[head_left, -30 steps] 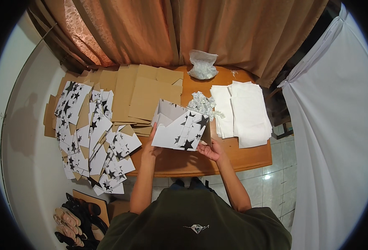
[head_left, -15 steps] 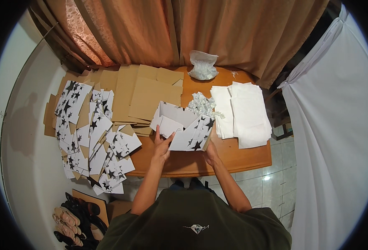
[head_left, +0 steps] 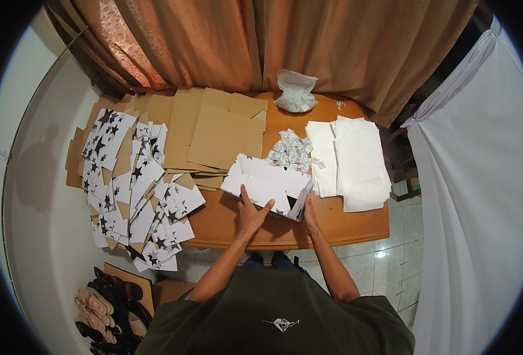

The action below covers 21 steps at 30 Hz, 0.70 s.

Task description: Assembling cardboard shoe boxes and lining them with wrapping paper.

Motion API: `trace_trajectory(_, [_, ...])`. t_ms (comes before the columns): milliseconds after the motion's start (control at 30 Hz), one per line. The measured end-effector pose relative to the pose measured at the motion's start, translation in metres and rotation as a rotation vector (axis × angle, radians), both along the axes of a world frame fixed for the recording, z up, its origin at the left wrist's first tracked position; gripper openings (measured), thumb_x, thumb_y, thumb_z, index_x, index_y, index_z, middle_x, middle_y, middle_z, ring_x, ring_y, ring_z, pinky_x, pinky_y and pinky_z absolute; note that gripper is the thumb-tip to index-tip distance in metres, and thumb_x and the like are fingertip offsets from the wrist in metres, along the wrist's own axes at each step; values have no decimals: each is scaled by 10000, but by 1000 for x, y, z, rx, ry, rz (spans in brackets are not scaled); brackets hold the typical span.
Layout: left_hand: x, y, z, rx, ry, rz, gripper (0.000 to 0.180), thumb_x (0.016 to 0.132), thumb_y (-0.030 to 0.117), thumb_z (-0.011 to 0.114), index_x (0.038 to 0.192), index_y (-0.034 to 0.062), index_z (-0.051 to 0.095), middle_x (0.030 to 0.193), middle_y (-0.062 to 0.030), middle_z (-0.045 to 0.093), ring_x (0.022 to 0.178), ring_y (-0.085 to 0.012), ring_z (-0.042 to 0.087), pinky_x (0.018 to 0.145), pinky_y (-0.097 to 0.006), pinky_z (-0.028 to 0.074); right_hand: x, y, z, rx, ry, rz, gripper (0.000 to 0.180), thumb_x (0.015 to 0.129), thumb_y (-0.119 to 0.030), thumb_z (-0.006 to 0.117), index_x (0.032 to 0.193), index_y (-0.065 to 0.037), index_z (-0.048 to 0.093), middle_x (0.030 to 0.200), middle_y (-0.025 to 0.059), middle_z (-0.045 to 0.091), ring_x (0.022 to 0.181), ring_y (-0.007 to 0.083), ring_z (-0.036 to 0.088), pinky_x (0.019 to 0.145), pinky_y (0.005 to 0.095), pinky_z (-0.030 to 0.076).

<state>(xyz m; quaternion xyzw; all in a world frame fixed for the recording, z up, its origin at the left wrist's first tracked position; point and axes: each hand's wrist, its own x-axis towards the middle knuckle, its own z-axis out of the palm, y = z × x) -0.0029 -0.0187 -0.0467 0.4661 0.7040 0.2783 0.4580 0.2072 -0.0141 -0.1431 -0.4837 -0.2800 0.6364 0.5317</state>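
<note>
A white cardboard box with black stars (head_left: pixel 260 177) stands at the front of the wooden table, its walls raised and its top uncovered. My left hand (head_left: pixel 253 218) grips its near left side, one finger over the near wall and the thumb against its front. My right hand (head_left: pixel 310 216) presses on the box's right end, with some fingers hidden behind it. Just beyond the box lies a heap of small clear packets (head_left: pixel 290 150). Sheets of white paper (head_left: pixel 362 165) are stacked to its right.
Flat brown cardboard pieces (head_left: pixel 223 136) are stacked at the back left of the table (head_left: pixel 356 228). Star-printed flat boxes (head_left: pixel 137 189) pile up at the left. A clear plastic bag (head_left: pixel 296 92) stands at the back. Shoes (head_left: pixel 107 310) lie on the floor, lower left.
The right part of the box, flared outward before, now stands up as a wall. My right hand has moved up along that end, and my left hand has shifted slightly right.
</note>
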Motion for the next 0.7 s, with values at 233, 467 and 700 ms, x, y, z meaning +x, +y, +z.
trace_trajectory(233, [14, 2, 17, 40, 565, -343, 1124, 807, 786, 612, 1585, 62, 244, 1377, -297, 388, 1318, -478, 362, 981, -634, 380, 48, -7, -86, -50, -545, -146, 510, 1109, -326, 295, 1445, 44, 398, 1331, 223, 548, 1243, 307, 534, 1086, 404, 397])
trace_trajectory(467, [0, -4, -15, 472, 866, -331, 997, 759, 754, 676, 1425, 33, 503, 1572, -242, 281, 1478, -434, 194, 1079, -712, 189, 51, -17, -43, -21, -649, -189, 439, 1097, -282, 372, 1404, 21, 456, 1305, 239, 551, 1206, 319, 556, 1028, 402, 429])
trace_trajectory(700, [-8, -4, -42, 515, 836, -363, 836, 757, 690, 724, 1227, 9, 611, 1528, -198, 450, 1435, -400, 355, 1096, -700, 176, 17, -22, 50, 387, -844, -171, 667, 982, -442, 604, 1436, 15, 435, 1338, 248, 499, 1275, 397, 497, 1101, 452, 388])
